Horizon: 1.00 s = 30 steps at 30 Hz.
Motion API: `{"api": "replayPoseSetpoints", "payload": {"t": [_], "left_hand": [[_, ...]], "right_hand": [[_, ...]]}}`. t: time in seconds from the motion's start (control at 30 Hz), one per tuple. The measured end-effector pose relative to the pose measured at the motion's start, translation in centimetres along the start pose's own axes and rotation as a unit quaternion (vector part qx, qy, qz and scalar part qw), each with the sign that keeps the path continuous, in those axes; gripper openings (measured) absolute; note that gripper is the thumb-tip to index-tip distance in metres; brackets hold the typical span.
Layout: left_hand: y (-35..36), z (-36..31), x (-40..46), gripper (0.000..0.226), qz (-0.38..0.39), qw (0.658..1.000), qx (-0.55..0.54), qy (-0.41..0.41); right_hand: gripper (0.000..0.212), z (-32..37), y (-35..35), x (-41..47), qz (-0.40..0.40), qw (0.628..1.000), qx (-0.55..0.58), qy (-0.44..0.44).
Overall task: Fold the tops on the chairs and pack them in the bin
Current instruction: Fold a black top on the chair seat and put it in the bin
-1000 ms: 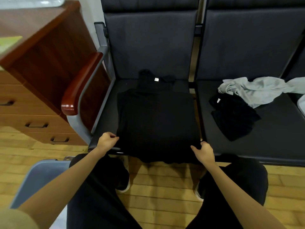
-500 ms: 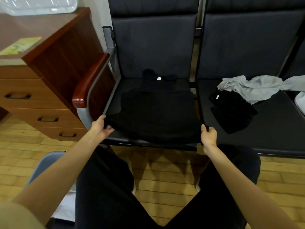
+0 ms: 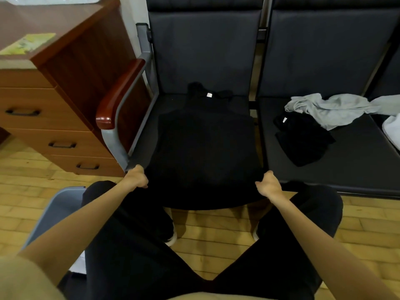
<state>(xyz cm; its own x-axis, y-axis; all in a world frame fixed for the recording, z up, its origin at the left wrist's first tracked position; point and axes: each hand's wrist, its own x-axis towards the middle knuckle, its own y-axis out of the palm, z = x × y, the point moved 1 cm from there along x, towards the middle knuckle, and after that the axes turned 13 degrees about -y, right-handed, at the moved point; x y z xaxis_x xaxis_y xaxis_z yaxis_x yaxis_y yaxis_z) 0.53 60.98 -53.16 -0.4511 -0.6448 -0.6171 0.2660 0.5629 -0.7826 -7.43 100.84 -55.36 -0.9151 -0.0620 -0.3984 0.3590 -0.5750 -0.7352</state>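
1. Black top (image 3: 205, 148) lay spread flat on the seat of the left chair (image 3: 194, 50), at the centre of the frame, neck label toward the backrest, hem hanging over the front edge.
2. Left hand (image 3: 136, 177) was clenched on the hem's left corner; right hand (image 3: 267, 185) was clenched on its right corner.
3. Judged step: drawing the hem taut before the first fold. To do it well, both corners should be pulled evenly so the cloth lies smooth, then carried together toward the neck so the edges meet squarely.
4. Grey top (image 3: 329, 107) and a second black top (image 3: 303, 141) lay crumpled and touching on the right chair (image 3: 324, 50), at centre right, not yet folded.
5. Bin (image 3: 56, 211) showed as a grey-blue rim at lower left, beside the person's knee.
6. Wooden drawer unit (image 3: 54, 105) stood at upper left, beside the armrest (image 3: 119, 94); the wooden floor (image 3: 216, 234) ran beneath.
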Motion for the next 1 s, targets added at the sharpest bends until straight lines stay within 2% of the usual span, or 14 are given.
{"api": "replayPoseSetpoints", "payload": {"t": [0.1,0.17,0.23,0.33,0.5,0.57,0.7,0.8,1.0], "left_hand": [[0.8,0.4,0.8,0.049,-0.036,0.996,0.071,0.037],[1.2,0.5,1.2,0.030,-0.028,0.995,0.076,0.051],[1.0,0.2,0.9,0.006,-0.005,0.988,0.146,0.053],[0.3,-1.2,1.1,0.004,-0.027,0.980,0.179,0.078],[-1.9,-4.4,2.7,0.015,-0.166,0.973,0.075,0.144],[-3.0,-6.2,3.7,0.014,-0.195,0.968,0.034,0.152],[-4.3,-9.5,7.8,0.015,-0.161,0.978,-0.032,0.129],[-5.4,-11.8,11.6,0.029,-0.138,0.978,-0.090,0.124],[-7.3,-14.4,16.6,0.055,-0.126,0.970,-0.186,0.097]], "right_hand": [[0.067,-0.1,0.2,-0.2,0.030,0.997,-0.067,-0.010],[0.074,0.0,0.5,-0.3,0.071,0.990,-0.121,-0.018],[0.076,0.7,0.6,-0.3,0.107,0.976,-0.189,-0.020],[0.071,2.6,0.6,0.1,0.099,0.969,-0.225,-0.026],[0.052,6.3,1.1,3.1,0.020,0.972,-0.183,-0.144],[0.048,7.9,1.3,4.5,0.007,0.970,-0.159,-0.186],[0.045,10.4,2.2,7.5,0.019,0.966,-0.130,-0.222],[0.045,11.6,2.3,9.7,0.049,0.951,-0.125,-0.277],[0.026,14.9,5.9,8.5,0.127,0.867,-0.098,-0.472]]}}
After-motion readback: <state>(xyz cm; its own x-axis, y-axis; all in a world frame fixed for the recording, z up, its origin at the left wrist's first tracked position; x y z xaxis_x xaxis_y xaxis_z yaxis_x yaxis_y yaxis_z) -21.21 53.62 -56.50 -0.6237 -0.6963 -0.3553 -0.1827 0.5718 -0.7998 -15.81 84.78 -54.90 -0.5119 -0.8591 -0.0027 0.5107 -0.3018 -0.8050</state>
